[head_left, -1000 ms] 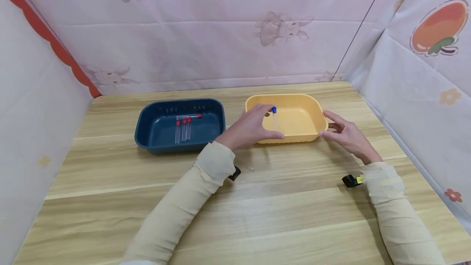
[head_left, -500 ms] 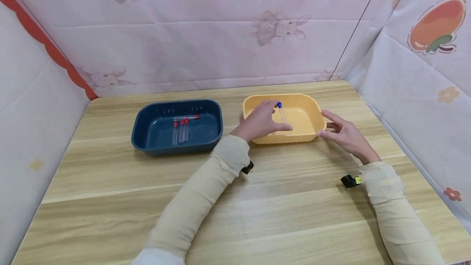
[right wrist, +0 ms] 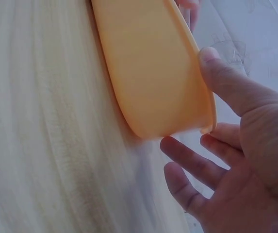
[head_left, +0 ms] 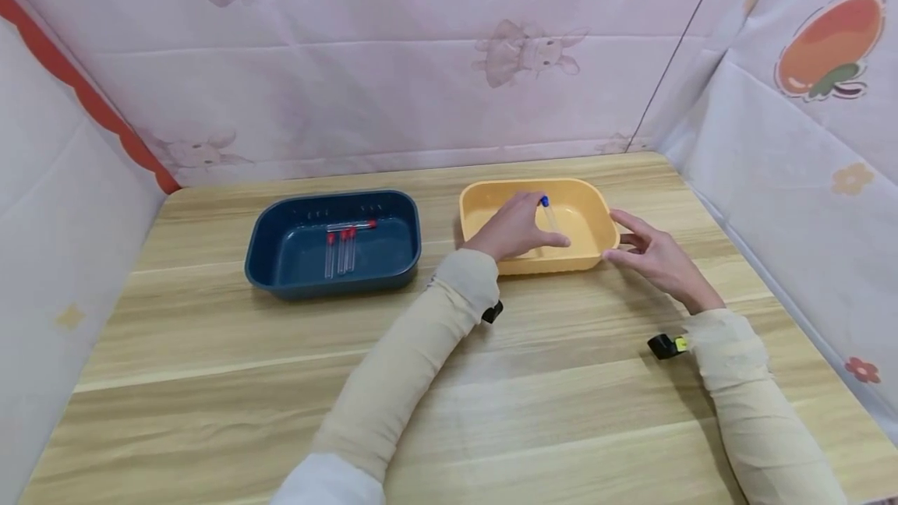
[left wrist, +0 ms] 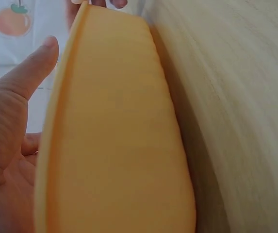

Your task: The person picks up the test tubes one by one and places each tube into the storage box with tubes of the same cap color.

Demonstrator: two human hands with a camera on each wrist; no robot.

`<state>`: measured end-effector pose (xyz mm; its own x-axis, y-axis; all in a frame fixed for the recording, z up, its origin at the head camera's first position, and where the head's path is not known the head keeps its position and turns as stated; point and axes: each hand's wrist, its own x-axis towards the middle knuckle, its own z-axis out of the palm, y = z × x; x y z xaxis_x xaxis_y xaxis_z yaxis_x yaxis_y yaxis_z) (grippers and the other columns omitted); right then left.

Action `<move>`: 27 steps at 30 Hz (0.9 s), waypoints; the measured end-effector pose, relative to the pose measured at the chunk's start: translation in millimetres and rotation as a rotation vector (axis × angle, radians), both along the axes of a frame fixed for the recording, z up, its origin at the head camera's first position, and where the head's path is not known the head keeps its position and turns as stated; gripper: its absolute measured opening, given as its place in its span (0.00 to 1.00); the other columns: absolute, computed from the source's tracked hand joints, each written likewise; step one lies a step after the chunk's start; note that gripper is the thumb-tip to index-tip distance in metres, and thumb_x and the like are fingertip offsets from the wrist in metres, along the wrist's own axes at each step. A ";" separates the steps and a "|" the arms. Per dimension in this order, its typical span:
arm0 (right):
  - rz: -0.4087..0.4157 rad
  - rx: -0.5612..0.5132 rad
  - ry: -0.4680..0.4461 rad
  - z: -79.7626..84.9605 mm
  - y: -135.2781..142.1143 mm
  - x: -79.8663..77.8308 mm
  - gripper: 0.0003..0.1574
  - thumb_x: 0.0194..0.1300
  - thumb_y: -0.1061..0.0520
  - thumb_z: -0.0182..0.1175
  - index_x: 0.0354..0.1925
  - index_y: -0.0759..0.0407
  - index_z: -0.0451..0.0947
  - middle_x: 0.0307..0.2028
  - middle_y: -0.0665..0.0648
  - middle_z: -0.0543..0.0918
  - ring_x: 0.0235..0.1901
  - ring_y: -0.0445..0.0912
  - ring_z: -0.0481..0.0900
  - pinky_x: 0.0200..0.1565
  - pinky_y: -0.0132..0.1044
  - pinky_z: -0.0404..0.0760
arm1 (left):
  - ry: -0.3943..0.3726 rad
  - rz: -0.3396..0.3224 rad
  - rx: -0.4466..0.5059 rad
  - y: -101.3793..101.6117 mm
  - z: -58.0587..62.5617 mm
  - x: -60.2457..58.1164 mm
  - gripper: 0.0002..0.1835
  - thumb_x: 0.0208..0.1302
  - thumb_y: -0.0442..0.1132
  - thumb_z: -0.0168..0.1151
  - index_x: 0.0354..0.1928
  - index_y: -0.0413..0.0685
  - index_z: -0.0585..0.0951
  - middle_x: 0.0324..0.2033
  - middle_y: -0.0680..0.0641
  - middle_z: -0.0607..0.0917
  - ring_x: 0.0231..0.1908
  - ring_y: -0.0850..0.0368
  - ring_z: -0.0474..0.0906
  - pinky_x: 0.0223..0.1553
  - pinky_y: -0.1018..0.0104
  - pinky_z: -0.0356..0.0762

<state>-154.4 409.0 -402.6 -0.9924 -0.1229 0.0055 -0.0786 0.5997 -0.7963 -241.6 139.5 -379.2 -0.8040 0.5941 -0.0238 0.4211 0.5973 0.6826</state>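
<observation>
My left hand [head_left: 517,229] reaches over the yellow tray [head_left: 540,265], holding a clear test tube with a blue cap [head_left: 549,214]. The tube slants lengthwise between the thumb and a forefinger near the cap, above the tray's floor. In the left wrist view the tray's outer wall [left wrist: 114,121] hides the tube; the thumb stands beyond the rim. My right hand [head_left: 654,259] holds the tray's right end, thumb at the near corner and forefinger along the far side. The right wrist view shows the thumb [right wrist: 221,73] against the rim, with the other fingers below the end wall.
To the left stands a dark blue tray [head_left: 330,287]. Several clear test tubes with red caps [head_left: 342,252] lie in it, one crosswise behind the others. Printed fabric walls [head_left: 393,100] close off the wooden table [head_left: 231,411] at the back and sides.
The left hand has moved right with the blue-capped test tube, further over the yellow tray. The right hand keeps its place at the tray's right end. The head view has shifted slightly.
</observation>
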 end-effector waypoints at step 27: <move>0.013 -0.035 0.025 0.0 -0.2 0.7 0.49 0.71 0.56 0.68 0.81 0.58 0.55 0.79 0.64 0.58 0.63 0.64 0.76 0.49 0.19 0.78 | 0.111 0.010 -0.252 29.6 -22.6 -8.3 0.43 0.57 0.67 0.73 0.64 0.44 0.77 0.58 0.46 0.77 0.60 0.52 0.70 0.65 0.60 0.69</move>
<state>-153.7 408.7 -402.6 -0.9902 -0.1351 0.0347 -0.1065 0.5707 -0.8142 -249.9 169.1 -401.8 -0.8160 0.5723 -0.0809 0.4782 0.7472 0.4616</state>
